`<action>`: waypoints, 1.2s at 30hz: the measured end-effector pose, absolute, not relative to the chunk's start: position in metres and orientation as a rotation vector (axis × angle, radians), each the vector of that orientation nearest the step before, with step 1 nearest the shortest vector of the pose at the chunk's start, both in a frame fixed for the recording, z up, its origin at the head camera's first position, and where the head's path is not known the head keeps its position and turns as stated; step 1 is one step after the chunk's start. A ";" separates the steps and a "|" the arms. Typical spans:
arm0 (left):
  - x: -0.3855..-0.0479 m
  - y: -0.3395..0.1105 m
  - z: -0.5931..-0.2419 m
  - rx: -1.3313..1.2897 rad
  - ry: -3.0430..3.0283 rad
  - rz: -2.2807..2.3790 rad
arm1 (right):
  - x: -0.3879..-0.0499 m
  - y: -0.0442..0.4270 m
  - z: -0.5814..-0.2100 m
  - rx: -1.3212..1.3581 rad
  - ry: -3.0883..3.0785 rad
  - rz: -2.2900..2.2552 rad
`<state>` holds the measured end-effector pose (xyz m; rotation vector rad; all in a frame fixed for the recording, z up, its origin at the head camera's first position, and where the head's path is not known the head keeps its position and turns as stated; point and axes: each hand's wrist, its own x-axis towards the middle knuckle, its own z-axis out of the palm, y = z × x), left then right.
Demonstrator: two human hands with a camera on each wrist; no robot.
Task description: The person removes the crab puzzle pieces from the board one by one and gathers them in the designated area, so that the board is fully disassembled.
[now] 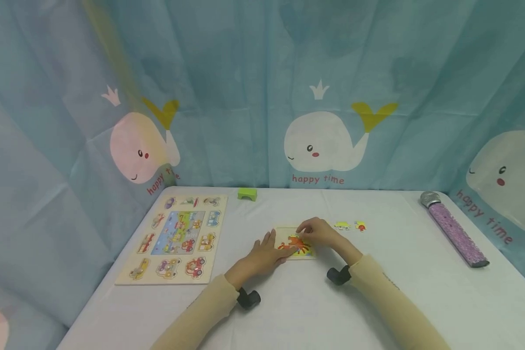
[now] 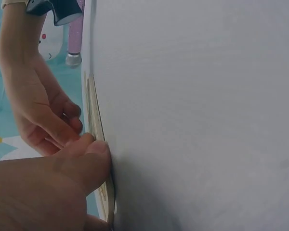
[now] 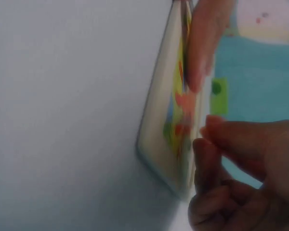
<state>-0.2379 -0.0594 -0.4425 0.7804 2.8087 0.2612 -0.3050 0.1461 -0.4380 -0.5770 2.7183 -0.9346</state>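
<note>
A small wooden puzzle board (image 1: 291, 257) with an orange animal picture lies flat on the white table; part of its upper area is bare wood. My left hand (image 1: 259, 257) rests against the board's left side, fingers fairly straight, thumb lying across the near part. In the left wrist view, the left thumb (image 2: 97, 161) touches the board's edge. Curled, my right hand (image 1: 319, 233) is at the upper right of the board, thumb and forefinger (image 3: 207, 151) pinching at a puzzle piece that the fingers mostly hide. Two loose puzzle pieces, one yellow and white (image 1: 342, 225), one red and yellow (image 1: 360, 226), lie right of that hand.
Left on the table is a large wooden vehicle puzzle (image 1: 214, 267). A green arch block (image 1: 247, 194) stands at the back edge. A purple glittery microphone (image 1: 457, 231) lies at the right. Behind hangs a blue whale-print curtain (image 1: 245, 97).
</note>
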 end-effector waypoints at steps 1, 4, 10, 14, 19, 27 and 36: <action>-0.238 -0.059 -0.442 0.785 2.806 0.260 | -0.305 0.142 -0.439 -0.555 2.705 -0.927; -0.239 -0.059 -0.443 0.791 2.808 0.241 | -0.304 0.135 -0.442 -0.509 2.682 -0.898; -0.236 -0.059 -0.445 0.792 2.819 0.228 | -0.298 0.130 -0.444 -0.511 2.685 -0.847; -0.233 -0.059 -0.445 0.799 2.820 0.241 | -0.296 0.129 -0.443 -0.526 2.681 -0.840; -0.235 -0.060 -0.444 0.809 2.833 0.224 | -0.296 0.127 -0.441 -0.518 2.690 -0.850; -0.238 -0.059 -0.444 0.811 2.833 0.184 | -0.295 0.126 -0.439 -0.559 2.689 -0.866; -0.238 -0.059 -0.446 0.815 2.853 0.154 | -0.295 0.126 -0.441 -0.572 2.686 -0.865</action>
